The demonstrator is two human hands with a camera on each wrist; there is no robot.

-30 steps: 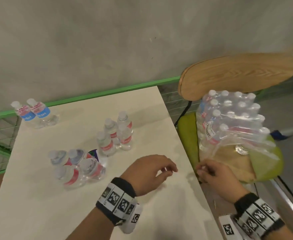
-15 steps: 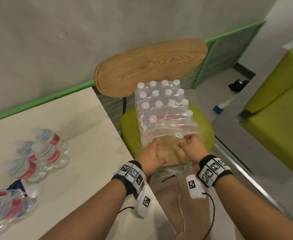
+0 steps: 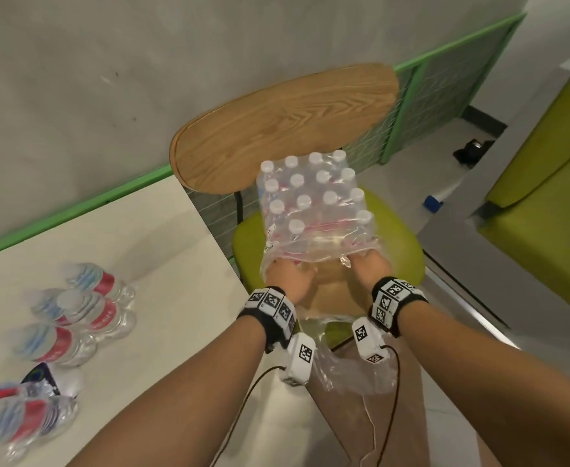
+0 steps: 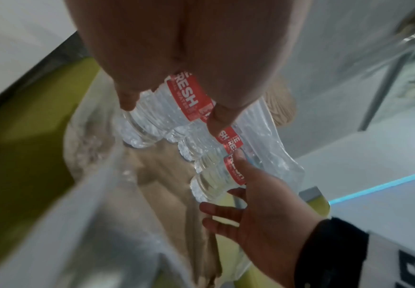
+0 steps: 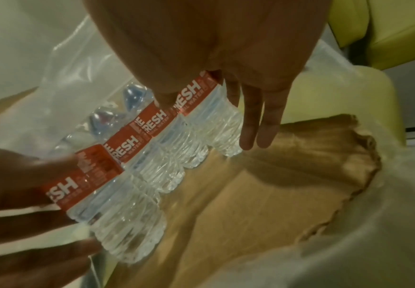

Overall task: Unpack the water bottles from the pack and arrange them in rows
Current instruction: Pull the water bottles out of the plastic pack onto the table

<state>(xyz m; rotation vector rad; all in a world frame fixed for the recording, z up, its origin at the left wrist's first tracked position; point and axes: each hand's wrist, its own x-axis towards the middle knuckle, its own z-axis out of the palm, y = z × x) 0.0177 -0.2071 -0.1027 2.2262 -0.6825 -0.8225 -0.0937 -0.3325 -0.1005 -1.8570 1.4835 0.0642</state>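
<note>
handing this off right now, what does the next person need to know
Left hand: inside the open end of the pack, thumb and finger either side of a front-row bottle; grip unclear.
Right hand: straight fingers against the row's other end.
Pack sits on the chair.
Done: some bottles clustered on the table.
Left: empty the pack, line all up in rows.

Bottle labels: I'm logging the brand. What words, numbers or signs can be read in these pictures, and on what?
"FRESH", with "RE" above it: white print on the red labels of the clear plastic water bottles.
"AL WATER": smaller line beneath, its start unreadable.
Fine print at the label edges: too blurred.
Black-and-white square codes on the wristbands: patterns, no words.
</note>
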